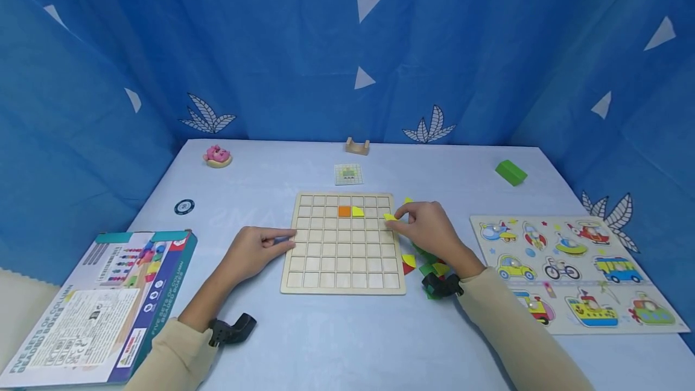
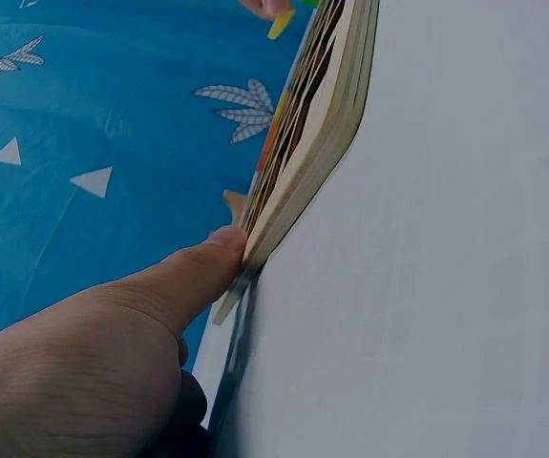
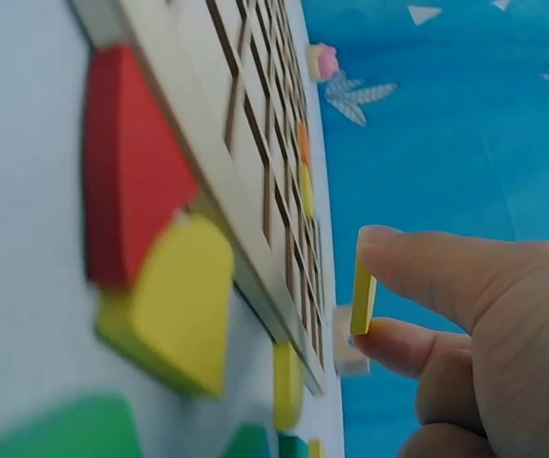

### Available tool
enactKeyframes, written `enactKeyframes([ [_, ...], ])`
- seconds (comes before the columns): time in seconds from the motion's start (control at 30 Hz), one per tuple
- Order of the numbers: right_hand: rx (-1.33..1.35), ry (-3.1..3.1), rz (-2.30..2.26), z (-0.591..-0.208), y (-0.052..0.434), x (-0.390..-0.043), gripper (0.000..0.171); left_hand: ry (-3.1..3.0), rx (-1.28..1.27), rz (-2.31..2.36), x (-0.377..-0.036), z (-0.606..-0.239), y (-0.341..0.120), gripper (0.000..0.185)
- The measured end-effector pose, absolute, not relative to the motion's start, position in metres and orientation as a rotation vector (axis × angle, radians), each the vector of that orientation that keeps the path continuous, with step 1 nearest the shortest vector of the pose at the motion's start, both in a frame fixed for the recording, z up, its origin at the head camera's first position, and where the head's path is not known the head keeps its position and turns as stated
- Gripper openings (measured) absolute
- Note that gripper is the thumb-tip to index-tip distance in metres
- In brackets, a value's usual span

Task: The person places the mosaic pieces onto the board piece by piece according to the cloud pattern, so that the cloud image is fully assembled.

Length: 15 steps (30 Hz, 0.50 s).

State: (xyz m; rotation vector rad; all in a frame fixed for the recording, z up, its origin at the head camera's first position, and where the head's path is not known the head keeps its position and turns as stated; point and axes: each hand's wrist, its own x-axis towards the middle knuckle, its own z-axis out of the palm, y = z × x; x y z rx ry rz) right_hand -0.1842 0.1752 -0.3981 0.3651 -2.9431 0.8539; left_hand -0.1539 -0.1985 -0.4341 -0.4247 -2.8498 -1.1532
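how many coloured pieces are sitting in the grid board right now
2: an orange square and, just right of it, a yellow piece, both in the second row from the far edge. The right hand slightly covers the right edge.

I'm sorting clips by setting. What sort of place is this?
Probably a tabletop play or filming setup: a patterned blue curtain hangs behind a white table, on which lie a wooden grid board and a vehicle puzzle. The wider room isn't shown.
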Motion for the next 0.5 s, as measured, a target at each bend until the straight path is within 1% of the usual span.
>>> enactKeyframes([
  [0.3, 0.281, -2.991, 0.798, -0.399, 0.152, -0.177, 0.033, -2.847, -0.426, -1.151, -0.154, -0.435, -0.199, 0.029],
  [0.5, 0.339, -2.999, 0.760, -0.401, 0.138, -0.176, 0.033, -2.855, -0.411, -1.163, -0.154, -0.434, -0.199, 0.029],
])
